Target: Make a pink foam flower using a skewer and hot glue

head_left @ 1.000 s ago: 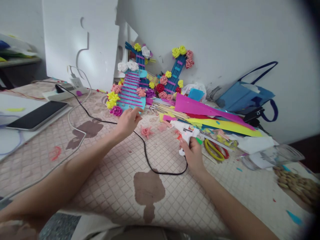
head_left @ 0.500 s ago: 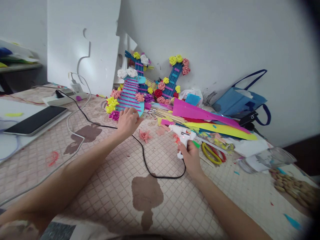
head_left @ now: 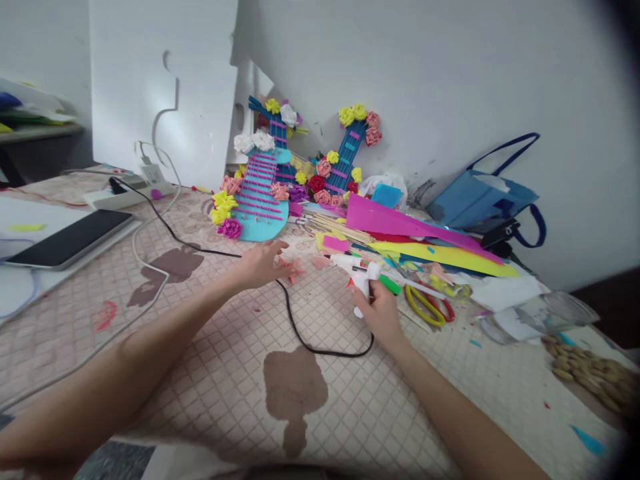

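Observation:
My right hand (head_left: 384,312) is wrapped round the handle of a white hot glue gun (head_left: 359,268), whose nozzle points left. A black cord (head_left: 320,351) loops from its base across the table. My left hand (head_left: 264,265) is at a pink paper flower (head_left: 294,270), fingers apart and partly over it; I cannot tell if they touch it. Behind that hand stands a light-blue board (head_left: 263,229) with purple strips, edged by white, yellow, pink and purple paper flowers. Two dark-blue strip pieces (head_left: 345,159) with paper flowers lean at the wall.
Right of the glue gun lie yellow-handled scissors (head_left: 424,307) and coloured paper sheets (head_left: 400,227). Wooden sticks (head_left: 335,227) lie behind. Farther right are a blue bag (head_left: 480,193), a clear plastic container (head_left: 555,313) and peanuts (head_left: 590,373). A tablet (head_left: 70,240) and power strip (head_left: 115,192) lie left.
My left hand has moved down and right, from in front of the light-blue board to the pink flower. The glue gun has shifted slightly left in my right hand.

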Demonstrator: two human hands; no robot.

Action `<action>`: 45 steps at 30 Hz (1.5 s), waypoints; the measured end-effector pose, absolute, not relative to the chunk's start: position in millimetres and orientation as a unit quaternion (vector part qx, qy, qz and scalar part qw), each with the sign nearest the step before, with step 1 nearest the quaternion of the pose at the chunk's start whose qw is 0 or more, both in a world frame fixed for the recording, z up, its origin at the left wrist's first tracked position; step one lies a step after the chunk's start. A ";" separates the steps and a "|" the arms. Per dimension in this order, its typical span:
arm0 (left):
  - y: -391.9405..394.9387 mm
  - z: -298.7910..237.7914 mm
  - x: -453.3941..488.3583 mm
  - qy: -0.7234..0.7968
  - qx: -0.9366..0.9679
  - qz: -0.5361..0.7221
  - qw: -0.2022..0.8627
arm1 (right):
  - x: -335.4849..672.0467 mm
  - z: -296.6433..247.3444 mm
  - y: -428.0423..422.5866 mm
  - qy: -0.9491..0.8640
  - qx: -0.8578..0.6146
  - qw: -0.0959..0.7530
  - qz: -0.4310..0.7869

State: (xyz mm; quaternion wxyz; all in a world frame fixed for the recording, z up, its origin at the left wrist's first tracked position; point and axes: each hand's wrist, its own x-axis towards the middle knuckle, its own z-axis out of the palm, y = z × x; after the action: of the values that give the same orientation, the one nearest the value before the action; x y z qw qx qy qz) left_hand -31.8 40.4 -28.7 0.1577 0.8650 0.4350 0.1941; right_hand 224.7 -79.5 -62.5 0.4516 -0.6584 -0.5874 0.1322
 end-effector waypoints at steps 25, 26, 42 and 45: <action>33.4 -22.2 12.6 0.378 0.904 0.158 0.123 | 233.9 -43.3 -40.7 -0.542 -0.620 0.543 0.165; 36.4 -21.9 18.5 0.368 0.909 0.147 0.129 | 234.1 -42.4 -42.6 -0.535 -0.616 0.552 0.170; 53.9 -16.0 21.4 0.395 0.881 0.198 0.171 | 233.1 -49.7 -50.9 -0.587 -0.635 0.495 0.082; 48.7 -13.5 -5.6 0.426 0.868 0.197 0.164 | 226.8 -52.6 -42.1 -0.644 -0.621 0.442 0.064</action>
State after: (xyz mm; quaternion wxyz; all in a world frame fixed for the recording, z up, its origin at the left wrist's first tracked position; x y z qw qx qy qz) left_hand -5.6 48.7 -13.5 0.1638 0.8676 0.4260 0.1975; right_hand 226.8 -42.1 -52.6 0.4419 -0.6210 -0.6443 0.0636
